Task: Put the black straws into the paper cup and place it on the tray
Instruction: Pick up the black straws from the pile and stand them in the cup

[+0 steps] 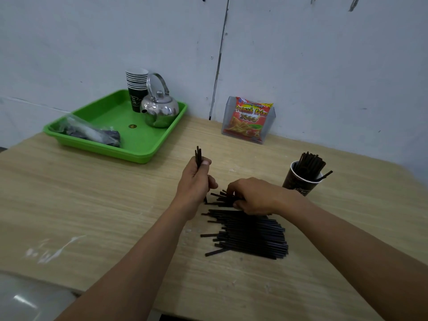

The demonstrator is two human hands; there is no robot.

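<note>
A pile of black straws (249, 235) lies on the wooden table in front of me. My left hand (196, 179) grips a small upright bundle of black straws (198, 155) whose tips stick out above my fingers. My right hand (252, 195) rests on the far end of the pile, fingers curled around several straws there. To the right stands a dark paper cup (300, 181) holding several black straws. The green tray (139, 140) sits at the back left of the table.
On the tray stand a stack of paper cups (137, 89), a metal kettle (159, 107) and a plastic bag (90, 132) with dark contents. A snack packet in a clear holder (249, 120) leans against the wall. The table's near edge lies below my forearms.
</note>
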